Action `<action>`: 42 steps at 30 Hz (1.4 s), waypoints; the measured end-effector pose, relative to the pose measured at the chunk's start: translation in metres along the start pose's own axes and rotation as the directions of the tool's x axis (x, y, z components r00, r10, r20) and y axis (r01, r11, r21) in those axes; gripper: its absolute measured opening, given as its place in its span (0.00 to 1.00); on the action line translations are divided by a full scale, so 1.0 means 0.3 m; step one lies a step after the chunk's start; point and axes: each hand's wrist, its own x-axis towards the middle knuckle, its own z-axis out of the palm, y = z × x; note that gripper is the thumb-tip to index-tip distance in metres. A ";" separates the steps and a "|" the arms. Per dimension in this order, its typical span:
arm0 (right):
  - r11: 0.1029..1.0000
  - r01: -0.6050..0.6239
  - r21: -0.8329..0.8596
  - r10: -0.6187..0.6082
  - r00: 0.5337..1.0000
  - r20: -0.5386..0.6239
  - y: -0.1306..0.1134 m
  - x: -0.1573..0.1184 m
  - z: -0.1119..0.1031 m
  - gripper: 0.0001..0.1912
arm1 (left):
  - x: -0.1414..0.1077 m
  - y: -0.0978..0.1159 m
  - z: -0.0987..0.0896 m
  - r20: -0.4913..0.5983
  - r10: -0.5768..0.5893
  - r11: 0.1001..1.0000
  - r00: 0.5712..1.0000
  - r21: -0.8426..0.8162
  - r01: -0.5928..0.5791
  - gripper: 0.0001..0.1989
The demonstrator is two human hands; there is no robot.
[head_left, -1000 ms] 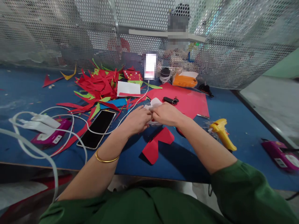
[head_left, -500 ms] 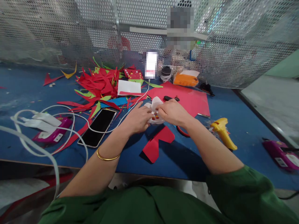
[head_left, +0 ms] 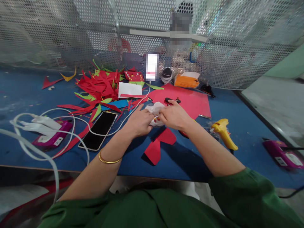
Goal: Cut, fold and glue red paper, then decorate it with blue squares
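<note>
Over the middle of the table I have a small white plastic bag [head_left: 156, 107] between both hands, with bits of red and yellow showing at its opening. My left hand [head_left: 140, 122] has its fingers closed on the bag's left side. Its right side is pinched by my right hand [head_left: 174, 116], whose fingertips are partly hidden. Just below the hands lies a folded red paper piece [head_left: 158, 145]. A black-handled tool [head_left: 172, 101] rests on a red sheet [head_left: 194, 103] behind my right hand. Something red and curved is partly covered by my right forearm.
Red and green paper scraps [head_left: 102, 84] are heaped at the back left. A dark phone [head_left: 98, 130], white cables and a purple power strip [head_left: 53, 134] lie at left. A yellow glue gun [head_left: 224, 133] is at right. A perforated metal screen [head_left: 78, 34] stands behind the table.
The white flap that stood up between my hands is now lower and gathered. My hands stay on the bag, and the whole view has shifted slightly.
</note>
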 end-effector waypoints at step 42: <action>0.964 0.117 0.239 -0.063 0.972 -0.225 0.011 -0.096 0.044 0.08 | -0.030 -0.100 -0.027 -0.068 0.008 0.998 0.998 -0.057 -0.012 0.18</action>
